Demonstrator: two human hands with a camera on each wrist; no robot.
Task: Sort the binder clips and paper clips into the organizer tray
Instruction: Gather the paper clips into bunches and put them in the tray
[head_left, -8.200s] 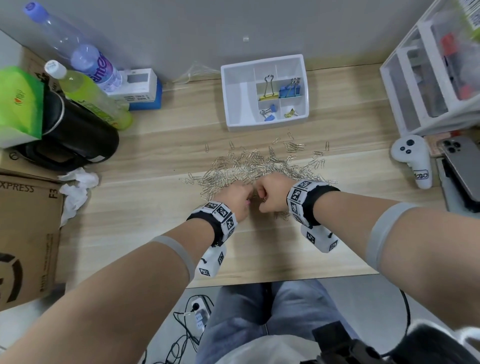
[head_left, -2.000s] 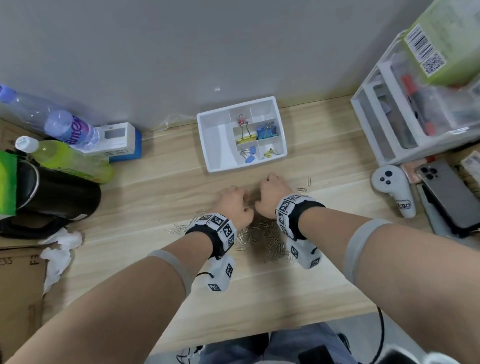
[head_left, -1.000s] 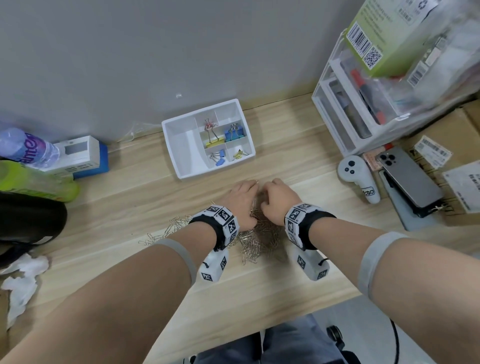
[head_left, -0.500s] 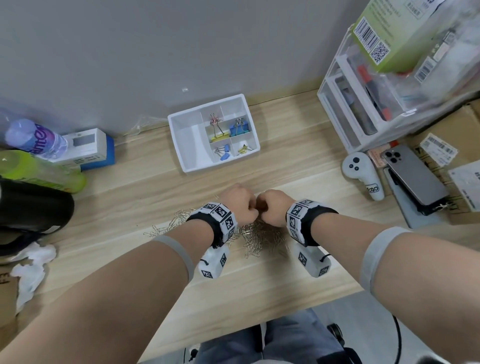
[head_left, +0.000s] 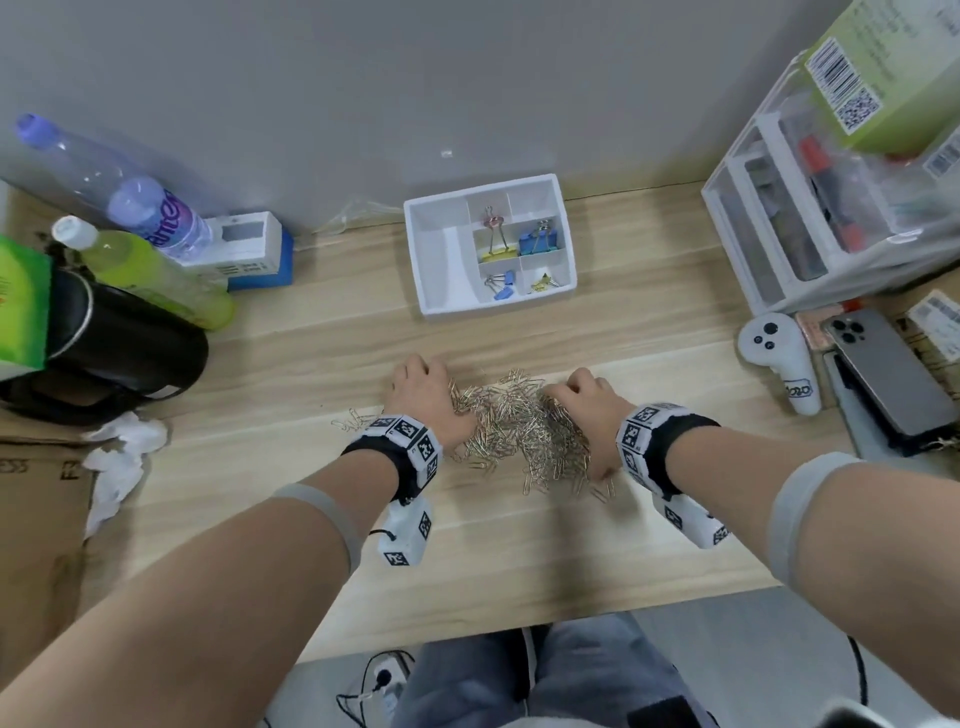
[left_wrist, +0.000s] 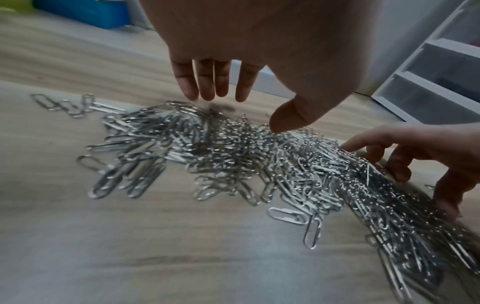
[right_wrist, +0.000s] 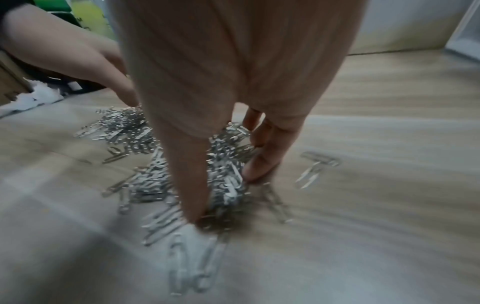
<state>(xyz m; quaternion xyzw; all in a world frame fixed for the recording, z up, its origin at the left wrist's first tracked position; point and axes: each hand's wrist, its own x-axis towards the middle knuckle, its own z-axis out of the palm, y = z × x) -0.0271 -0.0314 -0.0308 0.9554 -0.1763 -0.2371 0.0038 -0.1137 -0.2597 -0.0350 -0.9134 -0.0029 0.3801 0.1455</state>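
A heap of silver paper clips (head_left: 519, 434) lies on the wooden desk (head_left: 311, 364), between my two hands. My left hand (head_left: 421, 395) is at the heap's left side with straight fingers (left_wrist: 207, 82) hovering just over the clips (left_wrist: 233, 156). My right hand (head_left: 582, 397) rests against the heap's right side, its thumb (right_wrist: 192, 185) and bent fingers (right_wrist: 265, 156) pressed into the clips without lifting any. The white organizer tray (head_left: 441, 270) stands beyond the heap. It holds a yellow binder clip (head_left: 498, 244), blue ones (head_left: 537, 241) and small clips (head_left: 501, 287) in its right compartments.
Two bottles (head_left: 156, 260) and a black jug (head_left: 119, 343) crowd the left, with crumpled tissue (head_left: 119, 452) and a cardboard box (head_left: 36, 519). A drawer unit (head_left: 831, 208), a white controller (head_left: 779, 358) and a phone (head_left: 888, 379) sit at the right. A few stray clips (head_left: 353, 418) lie left of the heap.
Half a second ago my hands were fists touching above the clips. They have moved apart to the heap's two sides and the left fingers have straightened. The camera has shifted right.
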